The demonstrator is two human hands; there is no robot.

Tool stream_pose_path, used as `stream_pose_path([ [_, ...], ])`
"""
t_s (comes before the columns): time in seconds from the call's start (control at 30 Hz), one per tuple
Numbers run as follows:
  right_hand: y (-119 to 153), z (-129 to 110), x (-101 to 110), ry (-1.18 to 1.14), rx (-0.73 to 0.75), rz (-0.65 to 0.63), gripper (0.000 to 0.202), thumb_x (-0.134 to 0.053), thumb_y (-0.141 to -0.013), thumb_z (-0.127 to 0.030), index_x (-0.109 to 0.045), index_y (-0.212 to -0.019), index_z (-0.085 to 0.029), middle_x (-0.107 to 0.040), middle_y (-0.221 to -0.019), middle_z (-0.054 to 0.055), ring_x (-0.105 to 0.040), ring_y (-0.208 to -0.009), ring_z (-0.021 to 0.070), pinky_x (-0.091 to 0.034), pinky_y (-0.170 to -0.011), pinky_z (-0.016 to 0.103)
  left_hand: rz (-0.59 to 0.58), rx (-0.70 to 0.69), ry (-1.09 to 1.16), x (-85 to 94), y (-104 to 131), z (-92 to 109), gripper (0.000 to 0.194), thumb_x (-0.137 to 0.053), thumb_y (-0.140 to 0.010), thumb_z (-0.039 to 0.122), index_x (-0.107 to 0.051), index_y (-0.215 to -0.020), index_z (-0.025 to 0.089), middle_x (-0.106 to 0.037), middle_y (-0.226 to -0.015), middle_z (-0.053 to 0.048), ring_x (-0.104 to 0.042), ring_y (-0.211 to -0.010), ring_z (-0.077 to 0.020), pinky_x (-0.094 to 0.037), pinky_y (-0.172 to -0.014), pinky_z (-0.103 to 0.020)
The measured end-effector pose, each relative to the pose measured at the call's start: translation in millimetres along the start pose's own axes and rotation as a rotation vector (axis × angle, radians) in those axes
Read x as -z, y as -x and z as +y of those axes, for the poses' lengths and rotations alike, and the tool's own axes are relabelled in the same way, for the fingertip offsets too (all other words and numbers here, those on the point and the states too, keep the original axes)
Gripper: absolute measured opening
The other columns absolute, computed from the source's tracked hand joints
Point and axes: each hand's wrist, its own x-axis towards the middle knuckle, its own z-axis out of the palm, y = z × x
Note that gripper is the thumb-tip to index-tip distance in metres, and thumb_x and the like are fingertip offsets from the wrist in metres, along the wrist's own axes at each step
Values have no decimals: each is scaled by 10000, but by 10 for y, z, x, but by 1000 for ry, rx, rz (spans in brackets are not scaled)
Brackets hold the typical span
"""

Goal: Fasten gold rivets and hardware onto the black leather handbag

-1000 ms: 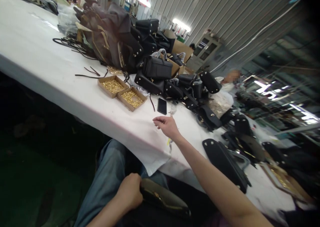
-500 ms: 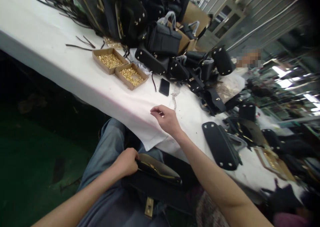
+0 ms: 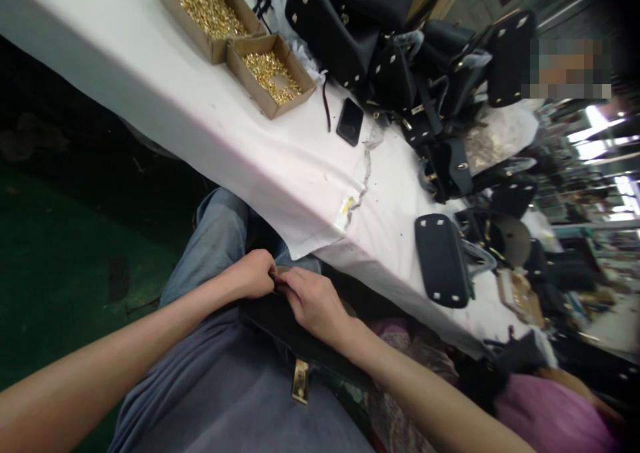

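Observation:
A black handbag (image 3: 280, 323) lies across my lap, its gold clasp (image 3: 301, 381) hanging towards me. My left hand (image 3: 254, 273) is closed on the bag's upper rim, near its left corner. Right beside it, the fingers of my right hand (image 3: 317, 303) are pinched together at the same rim. Whatever lies between those fingertips is hidden or too small to make out. Both hands cover most of the bag's opening.
On the white-covered table stand two cardboard boxes, the nearer box (image 3: 270, 110) holding small gold fittings. A phone (image 3: 350, 121) lies beside a dark strip (image 3: 327, 103). Black bags are piled behind, and one bag (image 3: 443, 260) lies nearer. A person's pink sleeve (image 3: 555, 413) shows lower right.
My right hand has come down from above the table edge to the bag's rim, next to my left hand. My left hand keeps its grip. The view has tilted lower.

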Motion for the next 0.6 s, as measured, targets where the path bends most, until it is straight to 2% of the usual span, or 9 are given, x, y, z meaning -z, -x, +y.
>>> stream_pose_path([
  [0.13, -2, 4, -99, 195, 48, -1, 212, -506, -1121, -159, -714, -1137, -196, -722, -1069, 110, -671, -983, 261, -538, -846, 388, 3, -6, 31, -12, -34, -53, 195, -661, -720, 94, -835, -768, 170, -757, -713, -56, -682, -711, -193, -415, -619, -278],
  [0.3, -100, 60, -120, 313, 81, 2, 207, -528, -1112, -157, -727, -1112, -214, -699, -1111, 111, -621, -1004, 269, -497, -827, 402, -9, 102, 129, -21, -42, -101, 174, -713, -695, 107, -842, -800, 159, -730, -694, -47, -645, -675, -184, -395, -591, -267],
  [0.47, -133, 186, -164, 242, 37, -14, 164, -587, -1098, -158, -725, -1130, -239, -728, -1082, 76, -664, -996, 239, -513, -827, 359, -11, 179, 189, -24, 0, -85, 170, -702, -705, 121, -841, -796, 160, -655, -627, -21, -525, -552, -144, -305, -519, -276],
  [0.6, -148, 178, -173, 188, 20, -10, 136, -581, -1116, -199, -712, -1118, -238, -743, -1093, 73, -689, -1018, 236, -528, -841, 350, -8, 194, 206, -24, 31, -83, 172, -688, -691, 130, -831, -782, 159, -621, -597, -15, -499, -527, -142, -283, -490, -284],
])
